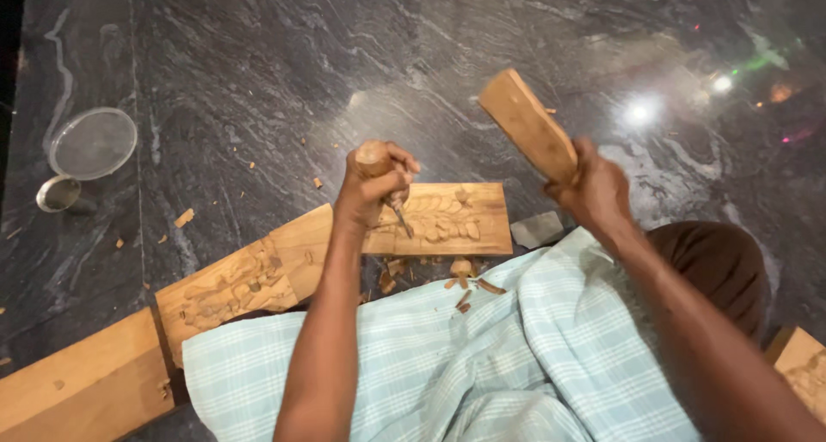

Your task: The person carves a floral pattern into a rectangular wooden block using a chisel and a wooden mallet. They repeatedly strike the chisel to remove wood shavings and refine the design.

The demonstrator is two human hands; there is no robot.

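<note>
Head view: the left hand (372, 184) is wrapped tight around the rounded wooden handle of a chisel (389, 192), its grip pressed together on the handle so the thin blade points down and slightly toward five o'clock, its tip resting on the carved wooden plank (447, 218). The steep angle suits cutting into the relief pattern of leaf-like shapes already raised there.

The right hand (594, 188), at about two o'clock from the left, has its grip shut on the lower end of a flat wooden mallet (527, 123), which tilts up toward eleven o'clock, raised above and apart from the chisel's head.

The plank lies on the dark marbled floor (258, 63), its near edge just beside the person's lap, covered by a pale blue checked cloth (482, 356). It seems to join a longer carved piece (232, 283) running toward eight o'clock, with a plain board (77, 377) beyond.

Wood chips (465, 274) lie scattered along the plank's near edge and on the cloth. A small grey stone (538, 228) sits at the plank's right end. At ten o'clock, well apart, stand a round lid (92, 142) and a small metal cup (58, 194). Nothing blocks the space between mallet and chisel.
</note>
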